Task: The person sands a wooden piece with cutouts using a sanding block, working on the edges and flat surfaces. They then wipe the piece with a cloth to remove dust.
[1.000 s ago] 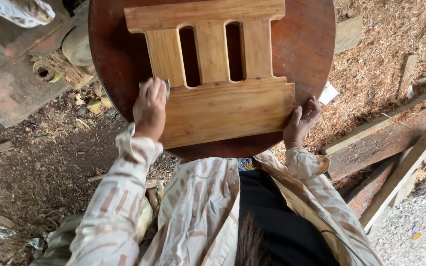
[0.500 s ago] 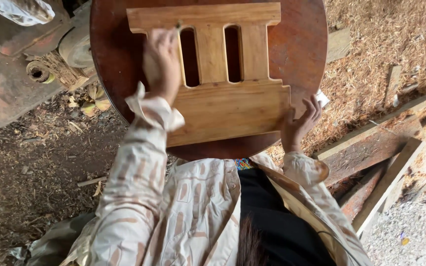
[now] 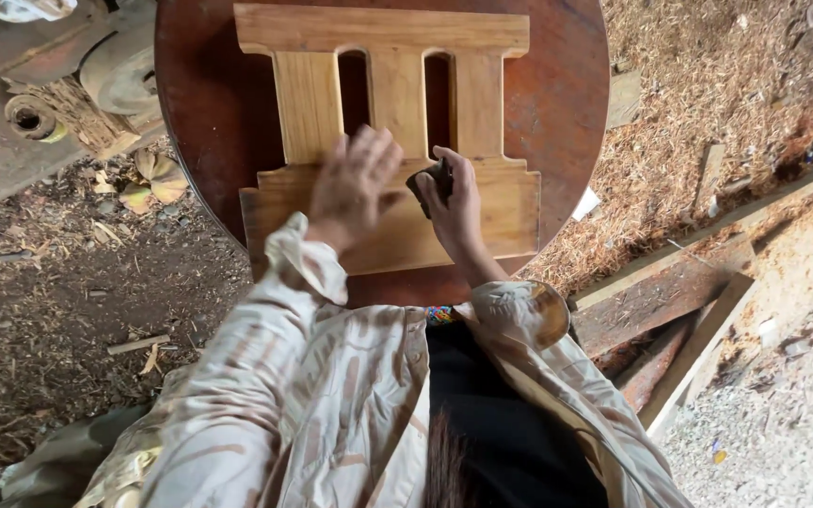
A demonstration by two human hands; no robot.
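Off to the left of my left hand (image 3: 352, 183) lies a rusty metal part (image 3: 44, 113) on the littered ground. That hand rests flat, fingers spread wide, on the wooden panel (image 3: 397, 212) lying on the round dark counter (image 3: 557, 94). Just right of it, my right hand (image 3: 454, 202) is closed around a small dark sanding block (image 3: 433, 179), pressed to the panel's lower board. Further right, planks (image 3: 698, 282) lie among sawdust.
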